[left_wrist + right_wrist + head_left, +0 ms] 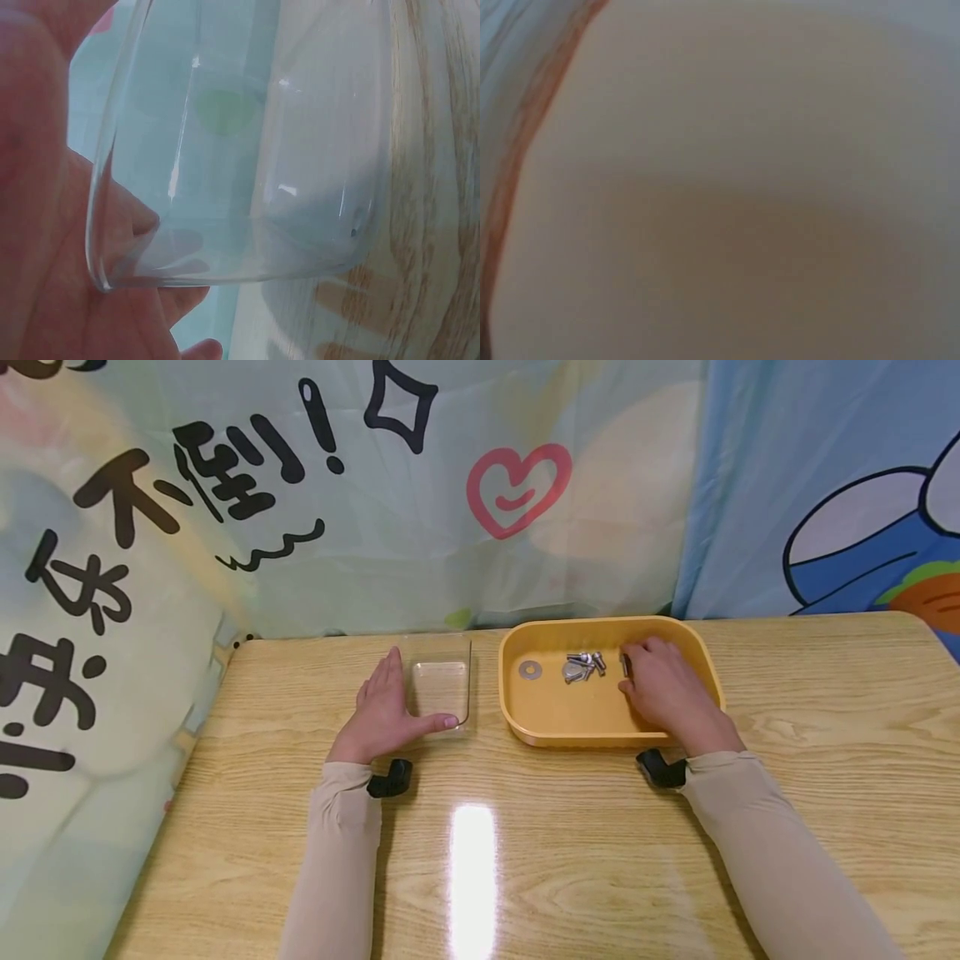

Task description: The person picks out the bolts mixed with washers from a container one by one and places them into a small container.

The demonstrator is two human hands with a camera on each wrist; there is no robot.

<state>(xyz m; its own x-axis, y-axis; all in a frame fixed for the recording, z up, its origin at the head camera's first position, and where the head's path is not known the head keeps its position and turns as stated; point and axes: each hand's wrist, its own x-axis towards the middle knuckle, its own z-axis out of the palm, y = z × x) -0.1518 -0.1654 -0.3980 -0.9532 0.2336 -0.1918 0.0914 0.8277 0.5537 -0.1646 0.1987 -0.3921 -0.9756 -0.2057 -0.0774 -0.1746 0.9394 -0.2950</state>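
Observation:
My left hand [384, 714] rests against a clear, open-topped container [439, 689], its straight fingers along the left side and the thumb across the near edge. The left wrist view has the container's transparent wall [247, 281] close up beside the palm. My right hand [670, 689] reaches into the right part of a yellow tray [570, 741] and pinches a small metal piece [626, 665] between thumb and fingers; its kind is mostly hidden. Left of that hand in the tray lie a pile of small bolts [585, 665] and a flat washer [530, 670].
The wooden table [585, 860] carries both containers near its far edge, against a printed cloth backdrop [360, 568]. A blurred, close yellowish surface [727, 225], probably the tray's wall, fills most of the right wrist view.

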